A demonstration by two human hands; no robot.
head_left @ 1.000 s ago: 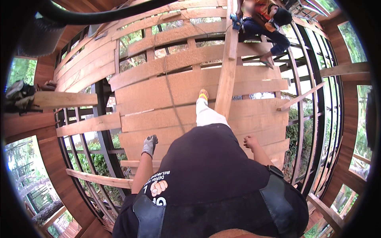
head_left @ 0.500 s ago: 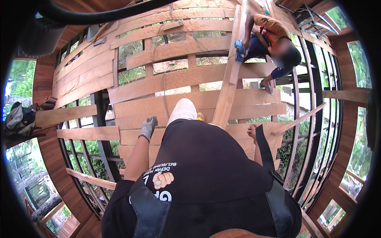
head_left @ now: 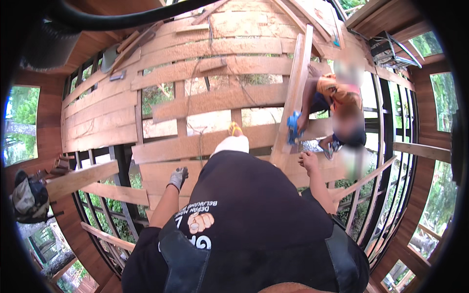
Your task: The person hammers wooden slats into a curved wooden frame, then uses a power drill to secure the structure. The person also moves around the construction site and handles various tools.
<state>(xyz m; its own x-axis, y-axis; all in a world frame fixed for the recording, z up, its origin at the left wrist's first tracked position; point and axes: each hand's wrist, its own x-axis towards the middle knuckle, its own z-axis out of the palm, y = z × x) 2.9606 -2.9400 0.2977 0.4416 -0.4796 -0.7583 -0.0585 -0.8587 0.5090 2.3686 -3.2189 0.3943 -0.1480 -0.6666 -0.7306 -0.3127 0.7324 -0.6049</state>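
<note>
Left hand: our gloved left hand [head_left: 178, 177] is hanging loosely curled over a wide floor plank [head_left: 161, 173]; we cannot tell whether it is touching the wood, and it is gripping nothing.
Right hand: our bare right hand [head_left: 309, 161] is resting, fingers bent, at the near end of a long loose plank [head_left: 294, 93], holding nothing that we can see.
Long loose plank: it is lying across the floor boards, running away from our right hand toward the far wall, tilted slightly rightward.
Co-worker: another person [head_left: 337, 105] is crouching just right of that plank, holding a blue power tool [head_left: 293, 128] against its edge, near our right hand but apart from it.
Floor: we are looking down at spaced wooden boards with greenery showing through the gaps.
Hidden: our dark shirt is covering our lower body, and only one pale trouser knee [head_left: 231, 144] is showing.
Hard to make out: our right fingertips are blending into the wood; the tool's working end is too small to read.
Left edge: a grey bag [head_left: 29, 198] is sitting on a beam [head_left: 80, 178].
</note>
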